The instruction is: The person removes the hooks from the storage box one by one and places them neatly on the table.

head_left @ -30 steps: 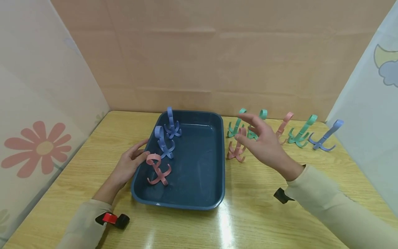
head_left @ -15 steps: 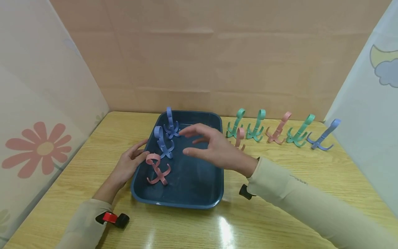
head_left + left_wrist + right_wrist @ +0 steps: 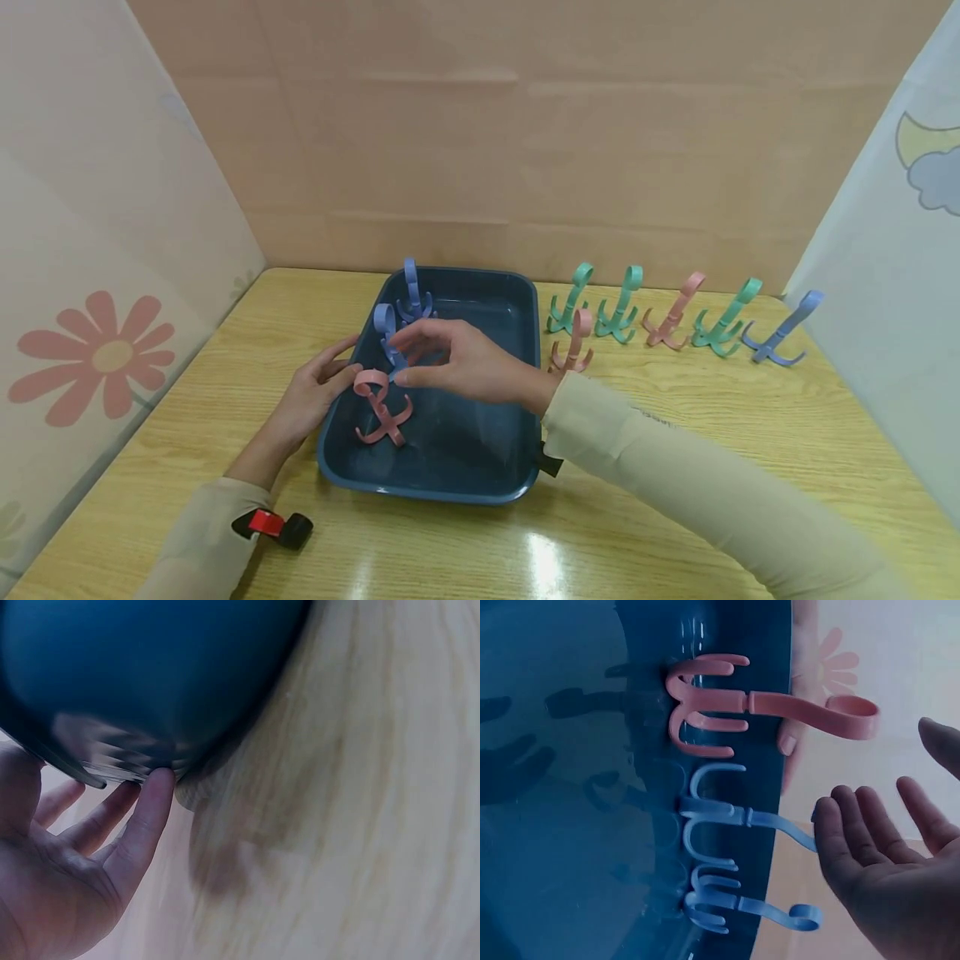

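Note:
My left hand (image 3: 303, 402) holds the left rim of a dark blue plastic tray (image 3: 450, 498); in the left wrist view its fingertips touch the outer wall. Along the tray's left side stand a pink four-prong hook (image 3: 389, 427), a blue hook (image 3: 385, 320) behind it and another blue hook (image 3: 412, 287) at the far corner. My right hand (image 3: 468, 364) hovers over the tray, fingers loosely bent and thumb apart, with nothing held. Its fingertips are at the middle blue hook, and in the right wrist view they overlap that hook's curled end.
On the wooden table (image 3: 637, 467) right of the tray stands a row of hooks in green, pink and blue, among them a green hook (image 3: 747, 293). A pink hook (image 3: 580, 327) stands closer to the tray. A brown paper-like wall (image 3: 525, 150) rises behind.
My right hand has moved left from the hooks on the table, across the tray, to the middle blue hook. My left hand, the tray and the hooks have stayed in place.

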`<state>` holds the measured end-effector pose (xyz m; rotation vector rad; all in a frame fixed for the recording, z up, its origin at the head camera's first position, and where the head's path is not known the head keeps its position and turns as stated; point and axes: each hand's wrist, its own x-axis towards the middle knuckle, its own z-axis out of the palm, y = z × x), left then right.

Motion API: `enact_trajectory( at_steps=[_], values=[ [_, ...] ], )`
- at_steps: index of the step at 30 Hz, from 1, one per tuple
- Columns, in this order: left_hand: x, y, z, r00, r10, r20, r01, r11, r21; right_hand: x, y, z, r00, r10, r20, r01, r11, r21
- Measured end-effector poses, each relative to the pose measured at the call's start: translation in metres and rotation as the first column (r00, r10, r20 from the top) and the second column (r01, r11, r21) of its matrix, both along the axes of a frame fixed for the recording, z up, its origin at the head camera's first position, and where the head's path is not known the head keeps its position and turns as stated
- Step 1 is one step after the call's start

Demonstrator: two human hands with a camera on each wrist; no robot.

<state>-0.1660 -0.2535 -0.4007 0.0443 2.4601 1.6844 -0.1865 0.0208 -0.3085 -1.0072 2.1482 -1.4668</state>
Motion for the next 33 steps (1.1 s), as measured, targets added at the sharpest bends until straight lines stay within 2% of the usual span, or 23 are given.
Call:
enact_trajectory(
  at_steps=[8,17,24,33],
  values=[
    [-0.001,0.000,0.000,1.000,-0.006,-0.011,0.006,1.000,0.014,-0.006,-0.012,-0.008,1.000,0.002,-0.018,-0.002,1.000,0.024],
    [-0.002,0.000,0.001,1.000,-0.006,-0.007,0.007,1.000,0.026,-0.007,-0.019,-0.009,0.998,0.054,-0.024,-0.054,0.999,0.009],
    [-0.001,0.000,0.002,1.000,0.000,0.008,0.000,1.000,0.028,-0.003,-0.025,-0.008,0.997,0.077,0.031,-0.077,0.997,0.010],
    [-0.001,0.001,0.001,1.000,-0.002,0.003,0.002,0.999,0.032,0.001,-0.025,-0.009,0.997,0.057,0.060,-0.060,0.997,0.040]
  ],
)
